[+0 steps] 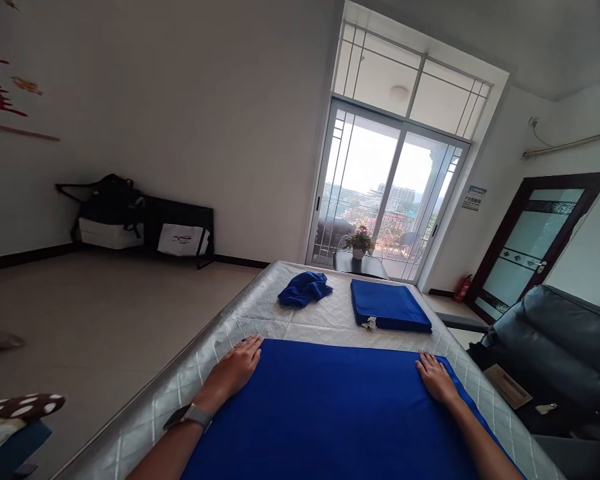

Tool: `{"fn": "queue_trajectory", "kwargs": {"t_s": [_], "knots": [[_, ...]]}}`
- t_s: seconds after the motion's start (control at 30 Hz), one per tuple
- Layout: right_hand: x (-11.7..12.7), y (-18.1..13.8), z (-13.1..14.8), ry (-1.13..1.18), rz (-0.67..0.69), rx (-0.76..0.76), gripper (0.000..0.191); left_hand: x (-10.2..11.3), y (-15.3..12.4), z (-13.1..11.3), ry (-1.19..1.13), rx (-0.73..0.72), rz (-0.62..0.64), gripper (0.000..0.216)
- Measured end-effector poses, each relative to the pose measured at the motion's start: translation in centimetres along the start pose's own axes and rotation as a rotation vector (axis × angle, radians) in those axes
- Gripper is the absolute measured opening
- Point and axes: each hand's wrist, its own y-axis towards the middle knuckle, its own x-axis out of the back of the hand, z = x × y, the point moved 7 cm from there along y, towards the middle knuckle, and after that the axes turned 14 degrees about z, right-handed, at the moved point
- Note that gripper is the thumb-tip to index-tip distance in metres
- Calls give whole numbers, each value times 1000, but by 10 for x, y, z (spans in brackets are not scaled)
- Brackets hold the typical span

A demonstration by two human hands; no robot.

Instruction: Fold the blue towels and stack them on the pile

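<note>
A large blue cloth (330, 407) lies spread flat on the quilted silver table (300, 317) right in front of me. My left hand (235, 370) lies flat on the cloth's far left corner, fingers stretched out, a watch on the wrist. My right hand (436, 379) rests flat on the far right corner, fingers apart. Neither hand holds anything. Farther back on the table sit a crumpled blue cloth (304, 289) and a neat stack of folded blue cloths (389, 305) with a white tag.
A small potted plant (359, 241) stands on a dark stand beyond the table, before the sliding glass door (387, 200). A dark sofa (565, 347) is at the right. Bags (130, 220) line the left wall across bare floor.
</note>
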Motion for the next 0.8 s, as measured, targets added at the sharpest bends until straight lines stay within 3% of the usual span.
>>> {"fn": "queue_trajectory", "kwargs": {"t_s": [0.13,0.23,0.57,0.8], "knots": [[-2,1,-54,19,-17,-70,66,-3,2,2,26,16,17,59],[-8,5,-71,30,-43,-101,68,-4,3,2,35,7,45,61],[-15,13,-76,3,-48,-138,70,-1,1,4,-64,23,46,60],[0,-1,-70,-41,19,-195,65,11,-8,-2,-69,27,72,60]]}}
